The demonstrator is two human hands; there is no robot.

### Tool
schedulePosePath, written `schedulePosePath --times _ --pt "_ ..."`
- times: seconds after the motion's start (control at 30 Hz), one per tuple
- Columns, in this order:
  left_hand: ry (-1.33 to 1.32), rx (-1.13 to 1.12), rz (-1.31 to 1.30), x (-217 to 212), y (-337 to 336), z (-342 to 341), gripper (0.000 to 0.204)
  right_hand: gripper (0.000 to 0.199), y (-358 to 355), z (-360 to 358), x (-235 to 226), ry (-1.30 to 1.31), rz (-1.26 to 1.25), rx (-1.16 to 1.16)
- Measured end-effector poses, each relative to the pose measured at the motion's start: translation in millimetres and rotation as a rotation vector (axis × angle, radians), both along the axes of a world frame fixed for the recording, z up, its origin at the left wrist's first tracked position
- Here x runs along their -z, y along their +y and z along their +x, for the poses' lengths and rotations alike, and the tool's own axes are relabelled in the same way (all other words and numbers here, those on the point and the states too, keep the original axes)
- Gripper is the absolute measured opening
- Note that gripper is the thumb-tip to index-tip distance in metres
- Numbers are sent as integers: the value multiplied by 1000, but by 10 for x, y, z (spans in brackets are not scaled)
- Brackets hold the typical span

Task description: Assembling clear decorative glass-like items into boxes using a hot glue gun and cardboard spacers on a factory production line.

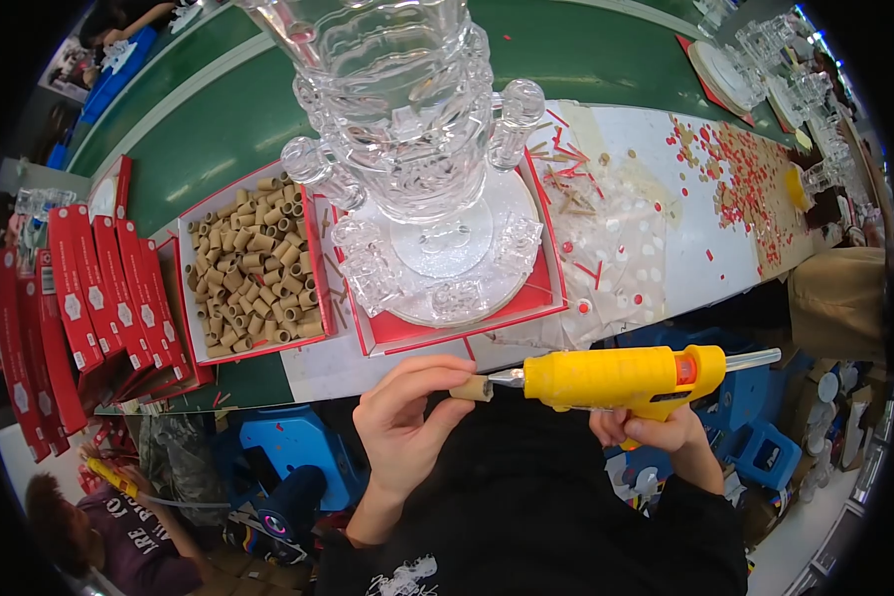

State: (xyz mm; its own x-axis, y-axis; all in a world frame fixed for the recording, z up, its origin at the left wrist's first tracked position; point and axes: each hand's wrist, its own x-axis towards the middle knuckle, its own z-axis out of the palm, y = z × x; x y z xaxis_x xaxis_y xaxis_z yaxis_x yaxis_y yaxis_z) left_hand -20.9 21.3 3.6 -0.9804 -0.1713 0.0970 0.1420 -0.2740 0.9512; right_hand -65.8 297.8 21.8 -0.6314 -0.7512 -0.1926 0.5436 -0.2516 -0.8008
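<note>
Left hand [407, 422] pinches a small cardboard tube [472, 387]; right hand [656, 429] grips a yellow glue gun [621, 377], nozzle touching the tube, off the desk's [685, 238] near edge.

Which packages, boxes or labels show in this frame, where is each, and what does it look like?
Flat red cartons: stacked on edge at far left, each with a white hexagon mark.
Open red-rimmed box: left of centre, white inside, full of tan tubes.
Red tray-like box: centre, under the clear glass stand.
No screens visible.

yellow glue gun [616, 377], tan tube [472, 388], red trays [467, 333], clear glass piece [407, 129].
</note>
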Motion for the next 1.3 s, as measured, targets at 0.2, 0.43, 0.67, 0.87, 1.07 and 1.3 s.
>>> schedulePosePath --times 0.2,0.43,0.67,0.87,1.07,1.3 --pt "-8 -3 12 8 10 -9 28 11 16 -2 9 5 1 2" --pt "28 3 -29 8 38 -26 22 12 60 32 25 -19 11 9" --pt "12 -7 89 56 45 -34 28 16 140 -17 32 37 69 -15" --pt "-119 4 19 120 39 -29 27 58 317 -252 185 244 387 375" --pt "-155 81 178 128 138 -93 26 41 759 -810 449 61 744 573" --pt "-142 179 129 217 414 -144 32 24 454 -497 221 1091 1425 680"
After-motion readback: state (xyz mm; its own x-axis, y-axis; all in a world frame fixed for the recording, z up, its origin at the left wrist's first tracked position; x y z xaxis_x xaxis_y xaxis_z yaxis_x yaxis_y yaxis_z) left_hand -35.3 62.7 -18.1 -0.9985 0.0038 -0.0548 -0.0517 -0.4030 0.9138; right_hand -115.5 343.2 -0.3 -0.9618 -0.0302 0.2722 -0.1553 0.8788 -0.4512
